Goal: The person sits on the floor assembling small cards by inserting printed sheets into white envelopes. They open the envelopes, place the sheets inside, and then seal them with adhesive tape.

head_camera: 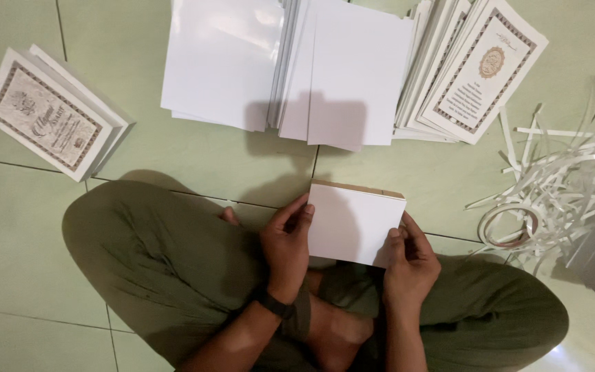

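At frame centre, the left hand pinched the left edge of a folded white card, fingers closed on it; the right hand gripped its lower right corner likewise, holding it above the crossed legs. The step in hand appeared to be squaring the fold; the next move would call for firm, even pressure along the crease. Blank sheets lay at upper centre; printed cards upper right, more upper left; paper strips at right.
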